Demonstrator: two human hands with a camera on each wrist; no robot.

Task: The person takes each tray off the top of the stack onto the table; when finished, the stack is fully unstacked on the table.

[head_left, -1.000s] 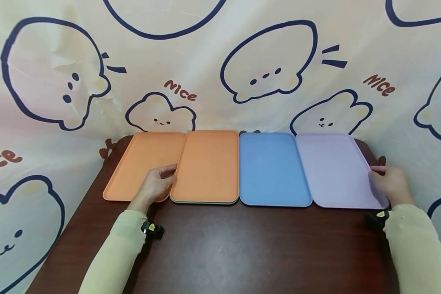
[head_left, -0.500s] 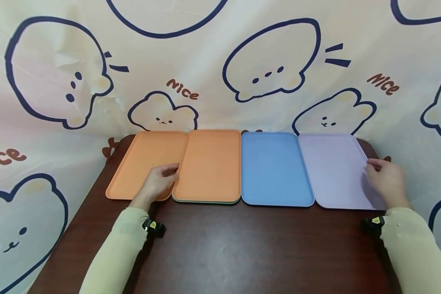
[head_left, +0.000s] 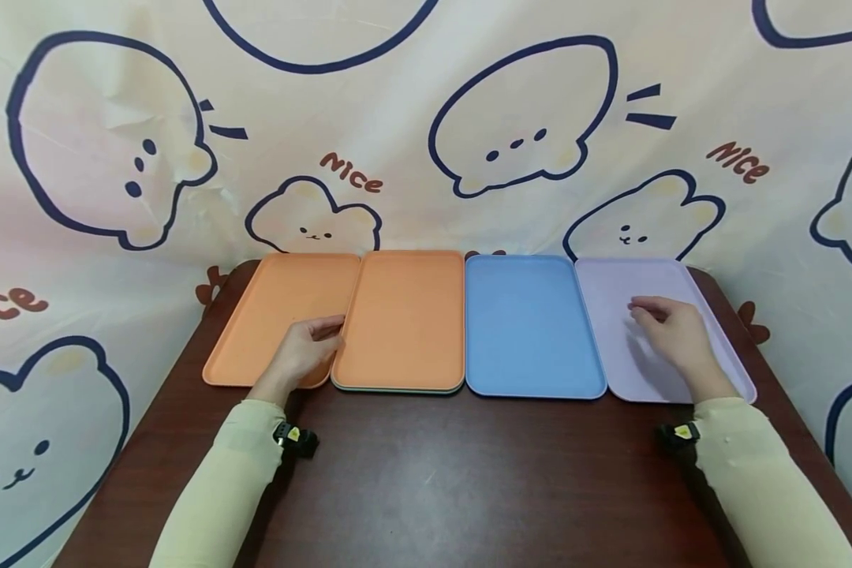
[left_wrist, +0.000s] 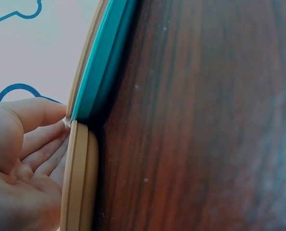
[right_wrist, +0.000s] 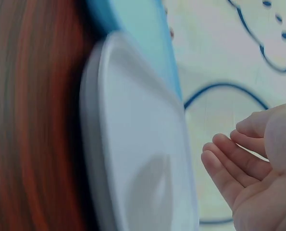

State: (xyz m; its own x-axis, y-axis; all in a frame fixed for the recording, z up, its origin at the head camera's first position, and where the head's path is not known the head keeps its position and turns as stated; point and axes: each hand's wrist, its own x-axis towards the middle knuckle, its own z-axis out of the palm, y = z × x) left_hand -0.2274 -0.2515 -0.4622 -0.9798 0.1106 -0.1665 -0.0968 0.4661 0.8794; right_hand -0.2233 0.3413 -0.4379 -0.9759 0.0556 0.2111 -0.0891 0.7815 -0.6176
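My left hand (head_left: 301,351) reaches over the far-left orange tray (head_left: 284,292). Its fingertips touch the left rim of a second orange tray (head_left: 405,323), which lies on a green tray (left_wrist: 97,82) that shows only as a thin edge from above. The left wrist view has the thumb and fingers right at that rim, with no tray gripped in the palm. Above the light purple tray (head_left: 628,288) hovers my right hand (head_left: 674,335), holding nothing, fingers loosely bent and a shadow cast below. Between the orange stack and the purple tray lies a blue tray (head_left: 532,327).
The trays form a side-by-side row along the far part of a dark brown wooden table (head_left: 468,481). Behind it hangs a pale cloth (head_left: 397,118) printed with cartoon bears. Each wrist wears a small black camera (head_left: 298,440).
My right hand has left the right edge of the purple tray and moved left over its middle. The left hand stays at the orange tray's rim, and the trays look unmoved.
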